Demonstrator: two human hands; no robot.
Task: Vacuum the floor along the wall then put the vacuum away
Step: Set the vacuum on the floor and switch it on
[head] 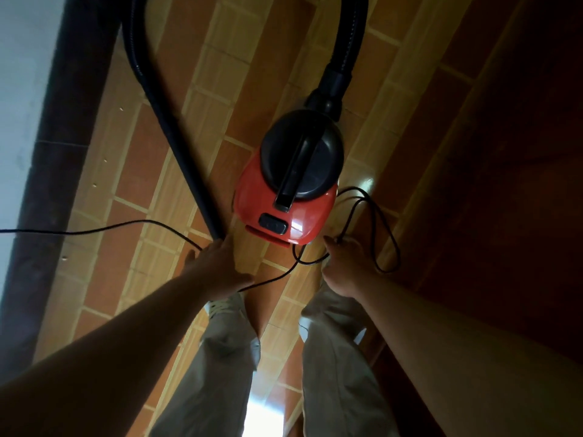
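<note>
The vacuum [290, 197], a glossy red plastic shell with a rounded black lid and a straight handle, stands on the brick-patterned tile floor [220, 99] just ahead of the feet. Its ribbed black hose [138, 64] arcs left into a smooth tube that ends at the left hand [217, 266]; I cannot tell whether that hand is gripping. The right hand [344, 266], held apart from the left, grips loops of thin black cord [110, 228].

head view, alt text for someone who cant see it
From above, a right hand holds loops of black power cord behind a red canister vacuum on a tiled floor. The cord also runs under the left hand, by the wand tip.
</note>
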